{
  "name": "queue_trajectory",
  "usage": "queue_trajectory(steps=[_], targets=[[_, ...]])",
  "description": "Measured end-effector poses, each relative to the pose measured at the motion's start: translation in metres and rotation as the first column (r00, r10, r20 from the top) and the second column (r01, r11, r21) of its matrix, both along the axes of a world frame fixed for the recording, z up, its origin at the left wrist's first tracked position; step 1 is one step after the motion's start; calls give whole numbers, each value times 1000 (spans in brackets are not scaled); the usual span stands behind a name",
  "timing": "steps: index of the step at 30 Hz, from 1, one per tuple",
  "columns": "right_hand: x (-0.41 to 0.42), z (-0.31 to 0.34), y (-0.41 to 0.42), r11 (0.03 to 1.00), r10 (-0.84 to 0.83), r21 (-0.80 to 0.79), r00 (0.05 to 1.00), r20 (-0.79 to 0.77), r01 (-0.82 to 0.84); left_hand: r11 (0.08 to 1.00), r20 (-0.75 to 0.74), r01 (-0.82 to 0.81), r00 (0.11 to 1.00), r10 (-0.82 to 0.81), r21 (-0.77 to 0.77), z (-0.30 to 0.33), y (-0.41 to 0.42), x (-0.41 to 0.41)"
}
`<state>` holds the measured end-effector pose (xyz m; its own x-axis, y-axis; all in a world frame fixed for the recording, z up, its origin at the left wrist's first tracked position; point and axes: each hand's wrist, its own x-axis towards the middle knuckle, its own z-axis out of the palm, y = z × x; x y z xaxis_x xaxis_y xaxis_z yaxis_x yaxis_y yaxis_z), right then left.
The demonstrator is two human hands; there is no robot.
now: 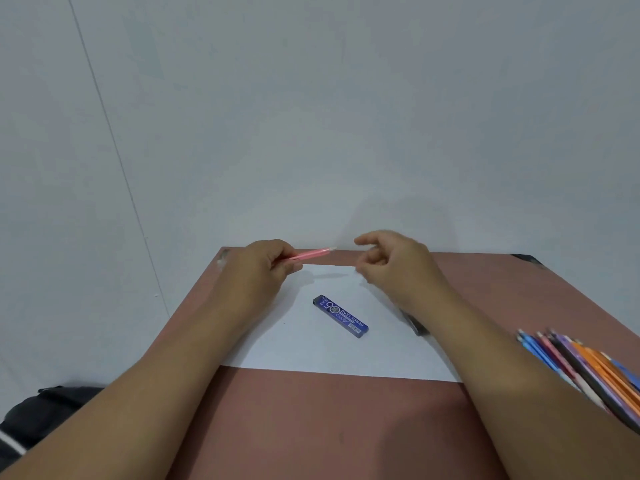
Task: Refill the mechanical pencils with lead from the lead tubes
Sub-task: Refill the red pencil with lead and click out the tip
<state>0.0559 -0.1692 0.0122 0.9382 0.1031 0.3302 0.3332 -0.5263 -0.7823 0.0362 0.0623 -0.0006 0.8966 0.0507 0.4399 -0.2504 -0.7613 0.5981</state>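
The left hand (258, 268) is curled round a pink mechanical pencil (311, 254), gripping it by one end so that the rest of the barrel juts out to the right, nearly level, with its pale tip pointing toward the right hand (391, 263); the pencil is held above the far edge of the reddish-brown worktop (311, 427), clear of the surface. The right hand hovers just beside that tip, its fingers loosely bent and the thumb and forefinger drawn near each other; it may be pinching something very small, but the view is too blurred there to tell whether anything lies between them. Both forearms reach in from the near corners of the view.

A white sheet of paper (311, 355) lies flat on the worktop under the hands; on it, between the two forearms, rests a blue lead tube (341, 317) on its side, angled from upper left to lower right, touched by neither hand. A dark slim object (415, 325) lies partly hidden under the right forearm at the sheet's right side. Well apart at the right edge sits a bundle of coloured mechanical pencils (588, 372), blue, pink, purple and orange. A dark bag (45, 410) lies on the floor at lower left.
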Motion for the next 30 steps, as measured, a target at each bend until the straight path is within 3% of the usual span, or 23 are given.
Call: queue_trajectory(steps=[1, 3, 14, 19, 24, 30], targets=[[0, -3, -1, 989, 20, -149, 1000, 4, -20, 1000, -5, -5, 1000, 5, -1, -1, 1, 1], [-2, -6, 0, 953, 54, -298, 998, -16, -57, 1000, -12, -8, 1000, 8, 4, -2, 1, 2], [6, -13, 9, 913, 93, -391, 993, -69, -112, 999, -19, 25, 1000, -24, 30, -2, 1, 0], [4, -14, 3, 947, 85, -303, 992, -97, -111, 999, -21, 31, 999, -31, 20, -5, 1, 3], [-1, -7, 5, 1000, 21, 6, 997, 70, -22, 998, -26, 56, 998, -56, 2, -7, 0, 3], [-2, -7, 13, 999, 35, 1, 994, 99, -35, 996, -15, 93, 996, -93, -6, -10, -2, 7]])
